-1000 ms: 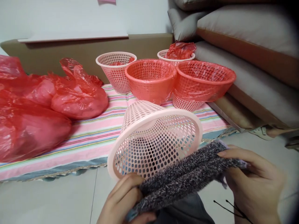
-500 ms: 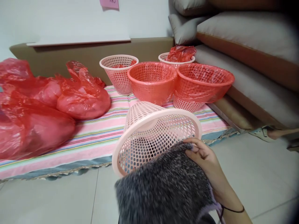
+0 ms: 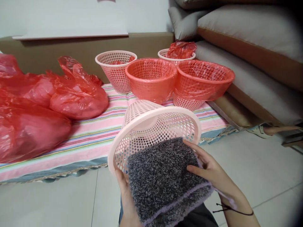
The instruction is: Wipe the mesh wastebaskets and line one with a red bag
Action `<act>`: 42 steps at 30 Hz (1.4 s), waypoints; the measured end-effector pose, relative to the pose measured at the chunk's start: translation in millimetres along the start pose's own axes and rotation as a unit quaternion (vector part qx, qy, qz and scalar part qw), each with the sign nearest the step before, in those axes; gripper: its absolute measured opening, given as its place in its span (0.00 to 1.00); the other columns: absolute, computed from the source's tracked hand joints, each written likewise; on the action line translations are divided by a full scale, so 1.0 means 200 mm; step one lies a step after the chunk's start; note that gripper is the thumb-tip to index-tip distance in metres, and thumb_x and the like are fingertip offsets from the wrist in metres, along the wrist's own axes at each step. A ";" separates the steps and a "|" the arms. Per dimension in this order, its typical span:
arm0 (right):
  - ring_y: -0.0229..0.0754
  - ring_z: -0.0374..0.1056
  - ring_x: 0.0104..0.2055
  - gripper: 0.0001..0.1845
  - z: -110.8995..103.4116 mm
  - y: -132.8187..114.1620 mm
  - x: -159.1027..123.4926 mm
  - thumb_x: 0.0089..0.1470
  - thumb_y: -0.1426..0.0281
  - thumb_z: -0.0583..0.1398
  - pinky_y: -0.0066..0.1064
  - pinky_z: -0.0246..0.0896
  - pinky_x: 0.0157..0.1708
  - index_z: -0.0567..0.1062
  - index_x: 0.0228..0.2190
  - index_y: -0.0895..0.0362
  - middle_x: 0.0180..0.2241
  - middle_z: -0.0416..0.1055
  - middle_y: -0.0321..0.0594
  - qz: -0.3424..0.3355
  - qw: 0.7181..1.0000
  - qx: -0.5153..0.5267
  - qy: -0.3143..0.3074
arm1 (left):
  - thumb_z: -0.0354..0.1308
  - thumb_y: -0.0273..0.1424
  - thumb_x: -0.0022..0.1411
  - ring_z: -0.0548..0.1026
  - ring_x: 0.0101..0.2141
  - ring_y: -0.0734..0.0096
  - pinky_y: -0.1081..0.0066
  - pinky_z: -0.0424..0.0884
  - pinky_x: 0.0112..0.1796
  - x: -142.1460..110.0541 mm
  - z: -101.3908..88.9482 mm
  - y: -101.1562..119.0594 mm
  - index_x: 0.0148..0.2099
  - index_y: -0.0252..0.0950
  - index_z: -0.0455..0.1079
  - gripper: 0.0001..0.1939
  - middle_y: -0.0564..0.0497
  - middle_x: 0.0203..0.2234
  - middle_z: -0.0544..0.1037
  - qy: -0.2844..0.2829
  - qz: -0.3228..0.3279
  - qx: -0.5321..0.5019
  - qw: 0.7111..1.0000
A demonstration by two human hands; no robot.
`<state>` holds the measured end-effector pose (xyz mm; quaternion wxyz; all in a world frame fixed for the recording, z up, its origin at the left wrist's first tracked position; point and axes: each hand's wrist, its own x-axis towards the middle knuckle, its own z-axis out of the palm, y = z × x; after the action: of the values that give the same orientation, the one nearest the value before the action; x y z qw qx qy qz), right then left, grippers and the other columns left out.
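Note:
A dark grey fuzzy cloth [image 3: 165, 176] with lavender edging lies folded between my hands, low in the middle of the head view. My left hand [image 3: 127, 198] grips its left edge; some fingers are hidden behind the fabric. At the right edge, my right hand [image 3: 208, 165] holds the cloth, with thumb and index finger on its upper face. Just behind, a pale pink mesh basket [image 3: 153, 117] lies tipped over with its mouth towards me. The cloth's upper part overlaps that mouth in view.
A striped pink sheet [image 3: 94, 134] covers the low platform. Several upright baskets stand at the back, two lined with red plastic, including a front basket [image 3: 151, 90]. Bulging red bags [image 3: 79, 101] are on the left. Large grey cushions [image 3: 246, 25] are stacked on the right.
My left hand has come into view at the cloth's left edge. The cloth has moved up and now shows its lavender-edged fold. The tipped basket stays in about the same place.

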<state>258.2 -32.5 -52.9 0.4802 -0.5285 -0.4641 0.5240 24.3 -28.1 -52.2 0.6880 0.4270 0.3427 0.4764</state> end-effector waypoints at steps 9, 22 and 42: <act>0.59 0.64 0.61 0.44 0.03 -0.05 -0.05 0.45 0.34 0.58 0.53 0.59 0.60 0.73 0.55 0.47 0.53 0.74 0.47 0.043 0.969 0.236 0.057 | 0.63 0.33 0.57 0.80 0.47 0.54 0.55 0.72 0.55 0.00 0.04 -0.05 0.40 0.42 0.83 0.09 0.52 0.43 0.83 0.021 -0.259 -0.355 0.898; 0.57 0.73 0.49 0.30 0.05 -0.03 -0.10 0.33 0.57 0.76 0.50 0.65 0.55 0.80 0.40 0.52 0.44 0.79 0.44 0.114 0.982 0.128 0.075 | 0.61 0.63 0.48 0.74 0.53 0.43 0.55 0.69 0.55 -0.07 -0.14 -0.08 0.51 0.41 0.78 0.38 0.44 0.48 0.81 -0.092 -0.105 -0.247 0.959; 0.46 0.75 0.35 0.13 -0.06 -0.12 -0.05 0.58 0.59 0.62 0.35 0.73 0.39 0.83 0.38 0.51 0.31 0.79 0.42 -0.108 0.984 -0.081 -0.117 | 0.69 0.39 0.53 0.77 0.33 0.65 0.71 0.71 0.36 0.05 -0.01 0.03 0.52 0.42 0.76 0.23 0.51 0.33 0.79 0.139 -0.155 -0.059 0.976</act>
<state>269.5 -39.7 -28.9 0.4319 -0.4477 -0.6122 0.4881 24.2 -16.3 -47.0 0.7232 0.2569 0.4679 0.4383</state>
